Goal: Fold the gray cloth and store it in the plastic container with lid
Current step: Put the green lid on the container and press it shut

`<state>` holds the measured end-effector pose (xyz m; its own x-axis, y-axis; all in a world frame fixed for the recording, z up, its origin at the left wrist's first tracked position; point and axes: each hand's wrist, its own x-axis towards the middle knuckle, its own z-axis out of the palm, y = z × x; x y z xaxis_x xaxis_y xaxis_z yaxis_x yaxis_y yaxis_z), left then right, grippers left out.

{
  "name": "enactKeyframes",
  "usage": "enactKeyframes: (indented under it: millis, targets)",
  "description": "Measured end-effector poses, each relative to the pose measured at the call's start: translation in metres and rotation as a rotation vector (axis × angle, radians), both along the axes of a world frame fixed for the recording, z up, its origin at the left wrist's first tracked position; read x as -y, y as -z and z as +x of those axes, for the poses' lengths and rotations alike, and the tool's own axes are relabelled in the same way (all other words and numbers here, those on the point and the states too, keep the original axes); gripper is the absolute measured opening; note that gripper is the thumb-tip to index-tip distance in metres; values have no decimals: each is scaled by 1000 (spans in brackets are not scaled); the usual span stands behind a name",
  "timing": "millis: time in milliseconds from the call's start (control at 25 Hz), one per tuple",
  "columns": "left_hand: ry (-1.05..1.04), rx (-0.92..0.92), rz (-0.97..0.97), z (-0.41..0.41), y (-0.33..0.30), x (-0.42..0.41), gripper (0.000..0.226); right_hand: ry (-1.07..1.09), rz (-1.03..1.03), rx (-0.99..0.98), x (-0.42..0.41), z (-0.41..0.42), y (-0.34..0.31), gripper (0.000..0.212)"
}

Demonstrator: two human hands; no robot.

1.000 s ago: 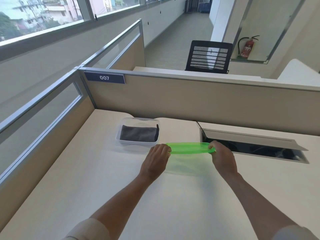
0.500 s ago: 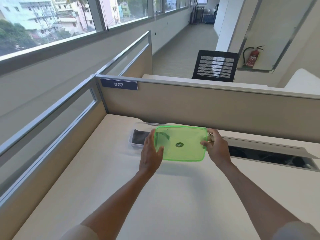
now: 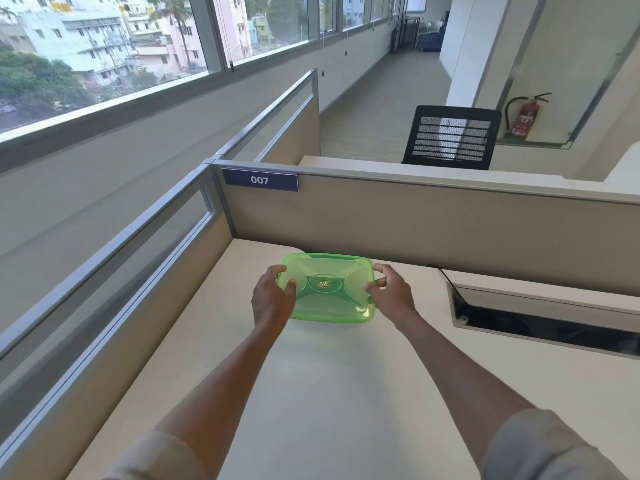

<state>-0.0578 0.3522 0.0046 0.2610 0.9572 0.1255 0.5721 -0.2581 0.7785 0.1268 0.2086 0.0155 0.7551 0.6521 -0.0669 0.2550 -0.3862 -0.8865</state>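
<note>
A translucent green lid (image 3: 327,287) lies flat over the plastic container at the far middle of the desk, near the partition. The container and the gray cloth are hidden beneath it; only a dark shade shows through the green. My left hand (image 3: 272,297) grips the lid's left edge, thumb on top. My right hand (image 3: 391,292) holds the lid's right edge, fingers curled over the rim.
A beige desk (image 3: 329,393) is walled by a partition (image 3: 415,223) at the back and a glazed partition on the left. An open cable tray slot (image 3: 540,317) is set in the desk at the right. A black mesh chair (image 3: 452,136) stands beyond the partition.
The green lid was held edge-on in both hands to the right of the container, then tilted and carried left and forward; now it lies over the container and hides the cloth.
</note>
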Motion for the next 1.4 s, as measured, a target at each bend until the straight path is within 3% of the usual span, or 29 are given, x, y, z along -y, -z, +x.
enactKeyframes:
  millis: [280, 520, 960, 1400]
  targets:
    - [-40, -203, -96, 24, 9, -28, 39, 6, -250, 168, -41, -4, 31, 57]
    - [-34, -223, -156, 36, 24, -35, 41, 33, -358, 297, -54, 1, 46, 51]
    - [76, -156, 24, 37, 56, -31, 45, -5, -358, 503, -49, -5, 68, 47]
    - [135, -441, 80, 36, 55, -34, 54, -29, -458, 508, -49, -8, 69, 56]
